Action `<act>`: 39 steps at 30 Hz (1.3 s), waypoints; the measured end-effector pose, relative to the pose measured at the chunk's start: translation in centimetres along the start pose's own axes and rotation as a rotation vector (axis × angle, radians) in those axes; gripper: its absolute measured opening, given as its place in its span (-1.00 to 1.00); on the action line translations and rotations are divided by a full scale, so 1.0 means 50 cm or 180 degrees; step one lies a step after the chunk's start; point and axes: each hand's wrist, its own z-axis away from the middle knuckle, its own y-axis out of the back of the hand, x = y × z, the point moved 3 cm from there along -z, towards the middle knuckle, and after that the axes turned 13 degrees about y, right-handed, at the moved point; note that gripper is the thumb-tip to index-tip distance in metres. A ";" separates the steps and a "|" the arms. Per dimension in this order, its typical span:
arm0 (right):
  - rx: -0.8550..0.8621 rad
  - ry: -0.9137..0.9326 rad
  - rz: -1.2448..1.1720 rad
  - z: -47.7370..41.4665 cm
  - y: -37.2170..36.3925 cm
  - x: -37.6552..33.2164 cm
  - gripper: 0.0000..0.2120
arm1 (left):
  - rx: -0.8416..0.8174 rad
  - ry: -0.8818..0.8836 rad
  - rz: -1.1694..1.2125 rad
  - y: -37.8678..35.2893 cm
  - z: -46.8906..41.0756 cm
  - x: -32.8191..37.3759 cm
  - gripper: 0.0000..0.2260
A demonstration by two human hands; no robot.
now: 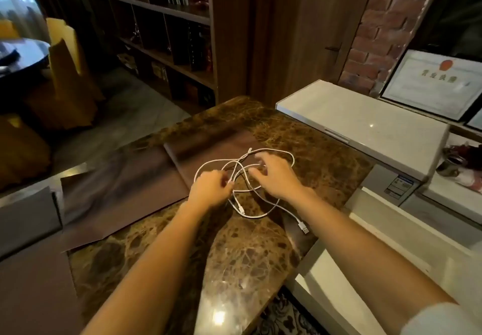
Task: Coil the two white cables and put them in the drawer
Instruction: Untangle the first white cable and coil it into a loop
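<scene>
I saw white cables point(250, 178) tangled loosely on the brown marble table point(234, 256), left hand point(210, 188) pinching a strand, right hand point(276, 175) spread apart; bookshelf point(167, 34) behind.

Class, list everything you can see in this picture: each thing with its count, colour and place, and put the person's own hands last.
white cables: tangled, so I cannot count them, white, loose on the counter between the hands
USB plug: one, silver, cable end nearest the right forearm
marble counter: one, brown veined, centre
mats: several, dull brown, on the counter's left and far part
white box: one, shut, right of the counter
framed certificate: one, pale with a red seal, far right against the brick wall
bookshelf: one, dark wood, behind
yellow chair: one, far left
left hand: fingers curled at a cable
right hand: fingers spread over the cables
</scene>
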 end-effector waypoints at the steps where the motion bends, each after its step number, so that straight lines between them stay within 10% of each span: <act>1: -0.0082 0.0037 -0.0009 0.003 -0.016 0.002 -0.55 | -0.0106 0.0081 0.0052 -0.016 0.002 -0.005 -0.73; 19: 0.0531 -0.0469 -0.1887 0.097 -0.108 0.062 -0.74 | -0.0066 0.1258 0.1128 -0.113 0.040 0.020 -0.65; 24: 0.0834 -0.0573 -0.2523 0.119 -0.098 0.077 -0.74 | -0.0318 0.1725 0.3293 -0.085 0.048 0.010 -0.81; 28: 0.1098 -0.0770 -0.2893 0.132 -0.080 0.090 -0.73 | -0.0377 0.1645 0.3557 -0.041 0.087 -0.019 -0.89; 39: 0.1807 -0.1453 -0.2507 0.144 0.086 0.211 -0.70 | 0.0813 0.2304 0.4277 0.093 0.098 -0.173 -0.83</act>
